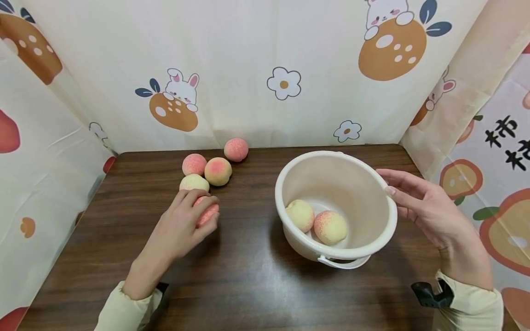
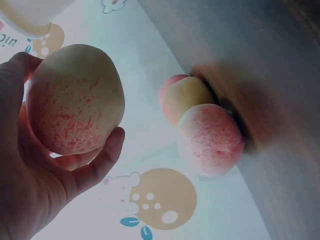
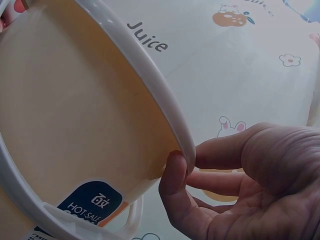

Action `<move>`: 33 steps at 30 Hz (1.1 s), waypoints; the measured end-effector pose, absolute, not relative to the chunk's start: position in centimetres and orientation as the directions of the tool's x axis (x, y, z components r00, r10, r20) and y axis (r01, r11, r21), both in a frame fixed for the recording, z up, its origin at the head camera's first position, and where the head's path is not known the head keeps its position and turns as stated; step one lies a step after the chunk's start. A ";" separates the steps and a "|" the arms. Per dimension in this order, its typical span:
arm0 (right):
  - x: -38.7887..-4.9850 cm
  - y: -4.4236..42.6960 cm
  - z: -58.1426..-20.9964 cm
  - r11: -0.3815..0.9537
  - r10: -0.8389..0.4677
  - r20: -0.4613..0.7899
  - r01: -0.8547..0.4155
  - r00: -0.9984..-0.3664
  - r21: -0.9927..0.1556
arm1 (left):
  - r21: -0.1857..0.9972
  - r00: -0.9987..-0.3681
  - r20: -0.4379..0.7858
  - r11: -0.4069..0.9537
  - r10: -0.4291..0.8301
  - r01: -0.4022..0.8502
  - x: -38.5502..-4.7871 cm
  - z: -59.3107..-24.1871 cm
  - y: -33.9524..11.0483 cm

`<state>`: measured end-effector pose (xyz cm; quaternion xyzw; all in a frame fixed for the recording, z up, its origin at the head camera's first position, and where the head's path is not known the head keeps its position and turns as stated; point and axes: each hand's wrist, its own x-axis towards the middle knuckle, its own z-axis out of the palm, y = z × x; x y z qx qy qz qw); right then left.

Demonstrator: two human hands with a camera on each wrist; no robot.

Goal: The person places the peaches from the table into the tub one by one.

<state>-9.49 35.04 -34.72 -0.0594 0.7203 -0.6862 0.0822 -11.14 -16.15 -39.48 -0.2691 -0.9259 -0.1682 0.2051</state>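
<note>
The left hand (image 1: 182,226) has its fingers curled round a red-speckled peach (image 1: 207,212) — the left wrist view shows thumb and fingertips spread about its sides, the gap between them filled by the fruit. Just beyond those fingers a pale peach (image 1: 193,182) lies on the table (image 1: 244,280), with a pink peach (image 1: 194,164) behind it and a yellow-and-pink peach (image 1: 218,172) to the right of that; a fourth, the far peach (image 1: 236,150), sits farthest from the fingers, near the patterned cloth (image 1: 240,105). Well to the right of the left fingers stands a cream bucket (image 1: 360,188). The right hand (image 1: 432,214) pinches its rim at the right side, the grip narrow, with the rim between thumb and fingers. Left of the right fingers, down inside the bucket, two peaches (image 1: 330,227) rest side by side, while the white handle (image 1: 345,264) hangs at the near side, below and left of those fingers.
</note>
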 end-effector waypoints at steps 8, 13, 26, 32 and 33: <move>-9.5 35.1 -34.8 0.049 -0.200 -0.039 0.030 -0.979 -0.998 | 0.189 -0.712 0.527 0.753 0.464 0.630 -11.4 -38.2 -15.0; -9.5 35.1 -34.8 0.048 -0.202 -0.035 0.025 -0.979 -0.999 | 0.177 -0.680 0.553 0.730 0.482 0.661 -11.5 -37.3 -14.4; -9.5 35.0 -34.8 0.055 -0.199 -0.036 0.026 -0.979 -0.998 | 0.154 -0.635 0.582 0.699 0.507 0.699 -11.6 -34.7 -12.7; -9.5 35.1 -34.8 0.041 -0.224 -0.031 0.023 -0.974 -0.999 | 0.121 -0.613 0.577 0.685 0.540 0.718 -11.6 -33.8 -12.0; -9.5 35.1 -34.8 0.041 -0.223 -0.031 0.022 -0.974 -0.999 | 0.114 -0.606 0.577 0.681 0.547 0.723 -11.7 -33.6 -11.9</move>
